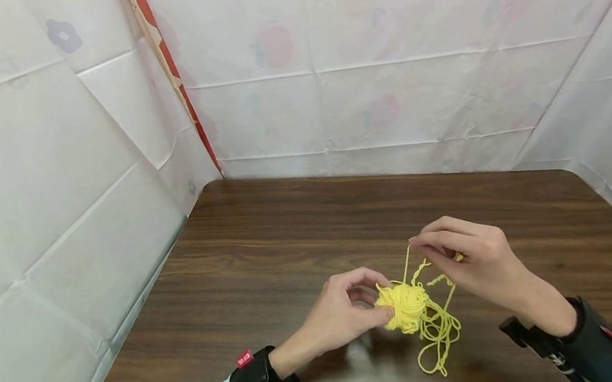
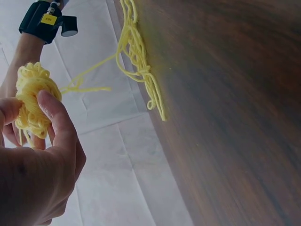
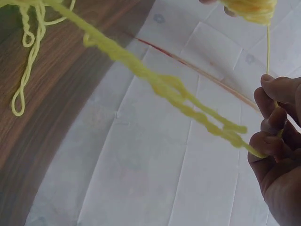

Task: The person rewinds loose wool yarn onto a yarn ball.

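Note:
A small ball of yellow yarn (image 1: 405, 307) is held above the table by my left hand (image 1: 343, 309), thumb on the near side and fingers behind. Up and to the right, my right hand (image 1: 478, 258) pinches a strand of yarn (image 1: 407, 264) that runs taut to the ball. Its curled lower fingers also hold a second, twisted length of yarn (image 3: 188, 110), as the right wrist view shows. Loose loops of yarn (image 1: 438, 331) trail at the ball's right side. In the left wrist view the ball (image 2: 35, 99) sits between thumb and fingers.
A dark wood-grain table (image 1: 266, 237) lies under both hands. White patterned sheeting (image 1: 386, 105) hangs behind it and along both sides, with a red-and-cream strip (image 1: 176, 84) at the back left corner. Each wrist wears a black strap (image 1: 257, 380).

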Motion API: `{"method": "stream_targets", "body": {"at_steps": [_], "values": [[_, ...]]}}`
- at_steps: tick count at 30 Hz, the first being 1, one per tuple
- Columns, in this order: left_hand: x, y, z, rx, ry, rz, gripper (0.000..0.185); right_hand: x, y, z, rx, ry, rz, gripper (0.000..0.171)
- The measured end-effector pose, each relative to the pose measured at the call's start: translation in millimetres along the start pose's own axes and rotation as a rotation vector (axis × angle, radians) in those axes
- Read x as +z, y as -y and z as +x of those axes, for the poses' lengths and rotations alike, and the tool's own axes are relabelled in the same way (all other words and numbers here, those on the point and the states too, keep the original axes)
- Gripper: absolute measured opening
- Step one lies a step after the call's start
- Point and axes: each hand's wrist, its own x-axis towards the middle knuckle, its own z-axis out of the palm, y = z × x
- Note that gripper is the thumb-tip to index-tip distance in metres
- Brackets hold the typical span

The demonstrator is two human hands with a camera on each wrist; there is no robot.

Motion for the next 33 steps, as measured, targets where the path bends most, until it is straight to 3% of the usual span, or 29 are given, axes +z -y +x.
{"method": "stream_targets", "body": {"at_steps": [9, 12, 13, 16, 21, 26, 33], "values": [[0.6, 0.5, 4.0, 0.017, 0.017, -0.047, 0.029, 2, -16, 2, 0.144, -0.025, 0.062, 0.031], [-1.1, -1.8, 4.4, 0.032, 0.013, -0.079, 0.03, 4, -23, 3, 0.195, -0.014, 0.079, 0.005], [-1.9, -2.4, 4.5, 0.041, 0.013, -0.092, 0.031, 4, -25, 2, 0.218, -0.002, 0.082, 0.007], [-4.5, -4.5, 4.0, 0.065, 0.009, -0.132, 0.032, 6, -31, -1, 0.293, 0.025, 0.103, 0.031], [-6.9, -6.4, 4.1, 0.107, 0.005, -0.218, 0.034, 9, -36, -7, 0.384, 0.083, 0.094, 0.03], [-6.5, -7.8, 5.1, 0.108, -0.031, -0.364, 0.038, 6, -36, -10, 0.463, 0.216, 0.082, 0.026], [-10.7, -9.5, 6.4, 0.053, -0.18, -0.603, 0.033, 8, -30, -13, 0.476, 0.457, 0.127, 0.018]]}}
